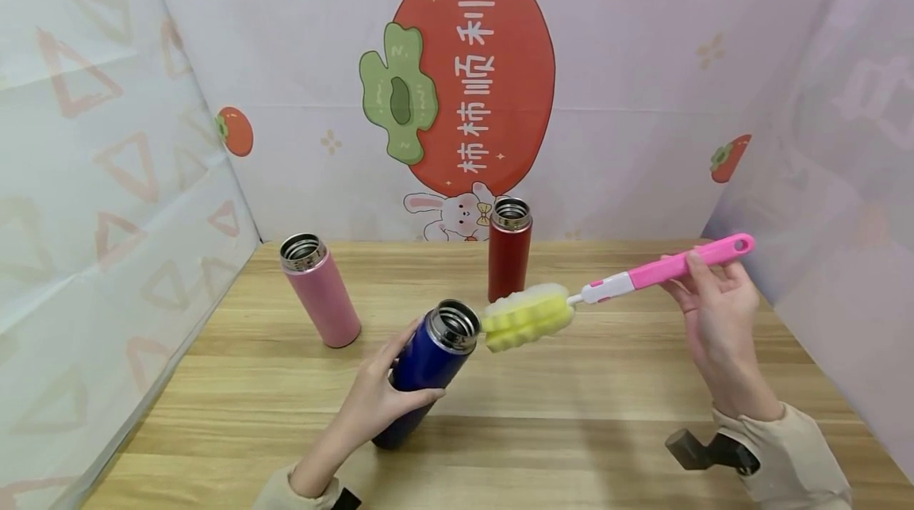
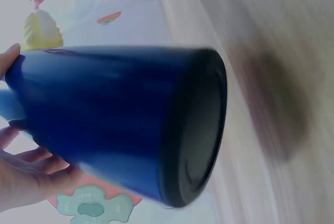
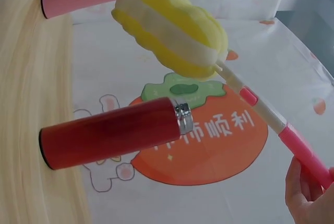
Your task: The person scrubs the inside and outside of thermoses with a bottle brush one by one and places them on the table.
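My left hand (image 1: 382, 391) grips a blue thermos flask (image 1: 432, 359) round its body, tilted with its uncapped steel mouth toward the right. In the left wrist view the black base of the flask (image 2: 195, 130) hangs clear of the wooden table. A bottle brush (image 1: 528, 316) with a yellow and white sponge head is in my right hand (image 1: 721, 312), pinched by its pink handle. The sponge tip points left, right by the blue flask's mouth. In the right wrist view the sponge head (image 3: 172, 28) overlaps the end of that flask.
An uncapped pink flask (image 1: 324, 296) stands on the table (image 1: 543, 431) to the left. Farther back, behind the sponge head, stands an open red flask (image 1: 509, 256). Printed cloth walls (image 1: 607, 97) enclose the table at the back and both sides.
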Available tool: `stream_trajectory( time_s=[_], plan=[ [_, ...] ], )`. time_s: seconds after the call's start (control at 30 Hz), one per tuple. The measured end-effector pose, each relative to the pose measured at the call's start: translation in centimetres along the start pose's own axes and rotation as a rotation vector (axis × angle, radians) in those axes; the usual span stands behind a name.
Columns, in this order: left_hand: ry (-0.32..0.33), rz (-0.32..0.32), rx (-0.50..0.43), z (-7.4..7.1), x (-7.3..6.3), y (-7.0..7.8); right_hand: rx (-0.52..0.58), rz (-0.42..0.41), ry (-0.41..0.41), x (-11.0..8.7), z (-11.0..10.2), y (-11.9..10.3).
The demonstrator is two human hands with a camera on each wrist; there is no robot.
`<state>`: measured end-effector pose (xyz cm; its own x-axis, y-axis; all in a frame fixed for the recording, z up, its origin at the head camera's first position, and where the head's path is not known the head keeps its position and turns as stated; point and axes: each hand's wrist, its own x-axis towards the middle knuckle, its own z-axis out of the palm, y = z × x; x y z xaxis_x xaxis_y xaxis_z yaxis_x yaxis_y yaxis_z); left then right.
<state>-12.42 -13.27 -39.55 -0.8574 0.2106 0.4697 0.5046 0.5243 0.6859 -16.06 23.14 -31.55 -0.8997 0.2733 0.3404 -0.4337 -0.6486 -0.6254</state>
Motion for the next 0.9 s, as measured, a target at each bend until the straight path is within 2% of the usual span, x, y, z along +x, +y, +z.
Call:
stream_trajectory(
  time_s=[0.2,0.4,0.57,0.73,0.9],
  plan=[
    [-0.041,-0.178,-0.199,0.3,0.0,0.5,-0.02,0.016,0.014,0.0,-0.3,-0.2],
    [-0.044,-0.281,-0.312,0.6,0.2,0.8,-0.038,0.02,-0.003,-0.2,-0.5,-0.2],
    [-0.086,-0.331,-0.385,0.6,0.2,0.6,-0.037,0.031,-0.013,-0.1,-0.5,-0.2],
    [-0.114,-0.336,-0.465,0.9,0.3,0.3,-0.048,0.059,-0.038,0.0,-0.4,-0.3],
    [-0.14,-0.343,-0.501,1.3,0.5,0.0,-0.074,0.107,-0.052,0.5,0.0,0.0]
  ],
)
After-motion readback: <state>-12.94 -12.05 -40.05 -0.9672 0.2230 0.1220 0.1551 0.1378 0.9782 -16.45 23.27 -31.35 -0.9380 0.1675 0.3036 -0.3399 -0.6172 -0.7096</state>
